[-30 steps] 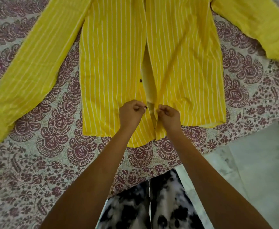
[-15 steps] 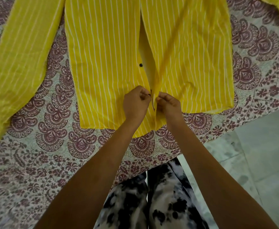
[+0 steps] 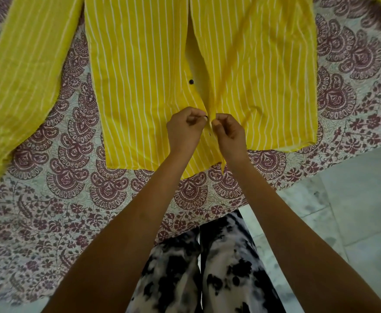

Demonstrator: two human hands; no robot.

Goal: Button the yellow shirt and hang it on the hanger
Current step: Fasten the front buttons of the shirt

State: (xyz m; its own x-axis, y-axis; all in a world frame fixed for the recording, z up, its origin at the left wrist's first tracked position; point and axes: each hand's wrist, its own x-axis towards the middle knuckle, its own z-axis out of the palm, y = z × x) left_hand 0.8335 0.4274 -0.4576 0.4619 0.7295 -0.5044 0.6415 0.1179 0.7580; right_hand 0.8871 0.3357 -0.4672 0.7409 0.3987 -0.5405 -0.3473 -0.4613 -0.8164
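Note:
The yellow shirt (image 3: pixel 140 71) with thin white stripes lies flat on the bed, front up, hem toward me, its two front panels parted along the middle. My left hand (image 3: pixel 185 129) pinches the left panel's edge at a dark button near the hem. My right hand (image 3: pixel 229 133) pinches the right panel's edge just beside it; the two edges nearly touch between my fingertips. One more dark button (image 3: pixel 191 81) shows higher on the left placket. A long sleeve (image 3: pixel 24 86) stretches out to the left. No hanger is in view.
The bed is covered by a pale bedsheet (image 3: pixel 72 188) printed with maroon paisley shapes. Its edge runs diagonally at lower right, with light floor tiles (image 3: pixel 354 211) beyond. My black-and-white patterned trousers (image 3: pixel 207 272) stand against the bed's edge.
My view has tilted down, so the shirt sits higher in the frame. Both hands have closed in on each other at the lower placket, drawing the two edges together.

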